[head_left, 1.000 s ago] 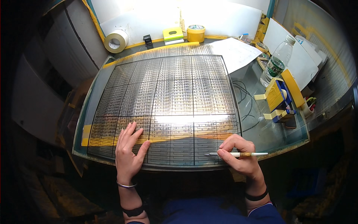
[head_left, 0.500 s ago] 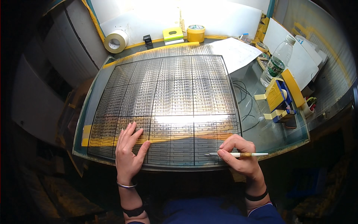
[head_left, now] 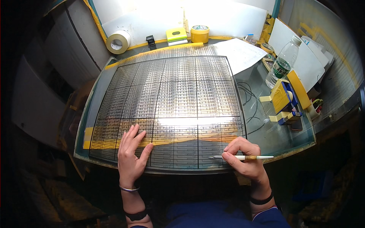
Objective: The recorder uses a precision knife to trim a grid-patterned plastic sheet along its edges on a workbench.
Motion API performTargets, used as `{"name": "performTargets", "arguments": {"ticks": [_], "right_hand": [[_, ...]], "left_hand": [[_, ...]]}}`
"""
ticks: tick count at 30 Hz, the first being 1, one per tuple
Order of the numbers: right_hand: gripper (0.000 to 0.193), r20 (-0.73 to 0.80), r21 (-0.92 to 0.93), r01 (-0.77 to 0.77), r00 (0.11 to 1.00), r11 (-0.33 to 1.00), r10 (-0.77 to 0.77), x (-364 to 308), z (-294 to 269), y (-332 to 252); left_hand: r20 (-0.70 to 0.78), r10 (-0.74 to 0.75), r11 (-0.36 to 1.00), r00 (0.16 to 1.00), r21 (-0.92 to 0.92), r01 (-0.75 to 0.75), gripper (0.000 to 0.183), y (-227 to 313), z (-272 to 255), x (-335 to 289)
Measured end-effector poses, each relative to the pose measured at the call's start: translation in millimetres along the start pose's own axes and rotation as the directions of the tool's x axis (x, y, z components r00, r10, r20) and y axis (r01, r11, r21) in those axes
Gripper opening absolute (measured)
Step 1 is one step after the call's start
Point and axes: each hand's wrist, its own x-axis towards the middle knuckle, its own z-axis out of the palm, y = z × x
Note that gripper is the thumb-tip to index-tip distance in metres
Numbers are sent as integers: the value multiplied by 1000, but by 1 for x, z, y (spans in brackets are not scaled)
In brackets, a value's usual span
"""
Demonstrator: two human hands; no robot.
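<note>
A large transparent film sheet (head_left: pixel 178 95), printed with a dense dark line pattern and a black grid, lies over the glass-topped table. My left hand (head_left: pixel 133 152) rests flat on its lower left part, fingers spread and pointing away from me. Near the lower right corner, my right hand (head_left: pixel 245 155) pinches a slim white craft knife (head_left: pixel 256 157) with a brown band and a metal tip. That tip points left and is at the sheet's lower edge zone; whether it touches I cannot tell. Yellow tape (head_left: pixel 167 143) shows beneath the sheet.
Along the back stand a tape roll (head_left: pixel 118 42), a black clip (head_left: pixel 150 41), a green-yellow hole-punch-like block (head_left: pixel 176 35) and a yellow tape roll (head_left: pixel 200 34). To the right are white paper (head_left: pixel 241 55), a plastic bottle (head_left: pixel 283 62), tape dispensers (head_left: pixel 283 97) and a thin black cable (head_left: pixel 249 95).
</note>
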Motion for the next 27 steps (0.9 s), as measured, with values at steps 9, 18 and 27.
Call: {"name": "performTargets", "arguments": {"ticks": [9,18,27], "right_hand": [[13,0,14,-26,1000,1000,26,0,-2,-2],[10,7,63,-116,993,991,116,-1,0,-2],[5,-1,185,-116,993,976,118,-5,-2,1]], "left_hand": [[-162,-3,990,987,-139,-20,32,-1,4,-1],[-226,-114,839,967,-544,-28,23,-13,-56,-20],[444,-278,886,852,-224,406,14,-54,-135,-91]]}}
